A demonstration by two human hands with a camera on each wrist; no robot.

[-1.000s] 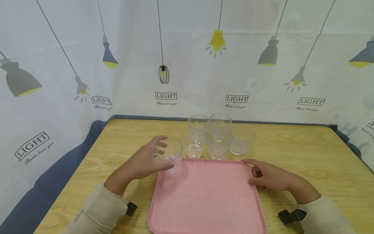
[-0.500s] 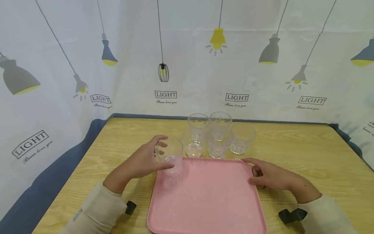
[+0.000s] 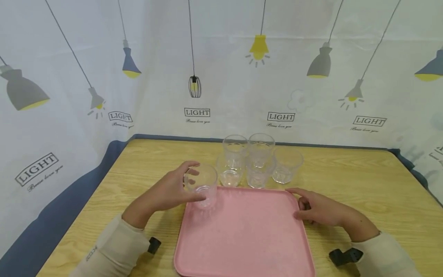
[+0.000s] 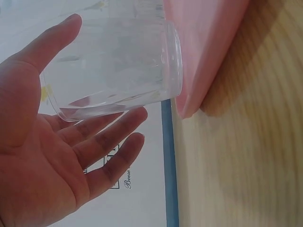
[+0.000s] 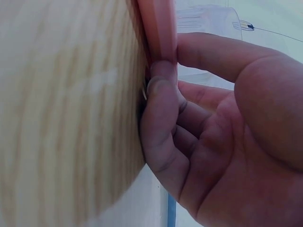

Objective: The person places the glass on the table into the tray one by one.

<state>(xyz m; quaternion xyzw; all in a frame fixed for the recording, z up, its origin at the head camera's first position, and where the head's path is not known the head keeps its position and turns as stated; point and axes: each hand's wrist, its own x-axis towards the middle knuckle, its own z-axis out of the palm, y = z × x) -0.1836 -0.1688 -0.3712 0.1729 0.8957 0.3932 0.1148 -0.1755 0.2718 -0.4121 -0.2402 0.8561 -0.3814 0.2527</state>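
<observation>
your left hand point(image 3: 169, 190) holds a clear glass point(image 3: 208, 181) between thumb and parted fingers, upright at the far left corner of the pink tray point(image 3: 247, 238); whether its base touches is hard to tell. your right hand point(image 3: 323, 209) pinches the tray's edge near its far right corner. five other glasses point(image 3: 257, 175) stand clustered on the wooden table point(image 3: 360, 177), just beyond the tray.

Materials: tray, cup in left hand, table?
Tray: probably molded plastic, fairly matte; even pink, rounded corners.
Cup: transparent, glossy highlights at the base; clear plastic or glass, can't tell which.
Table: wood or wood-look laminate, low sheen; grain shows across the top.
</observation>
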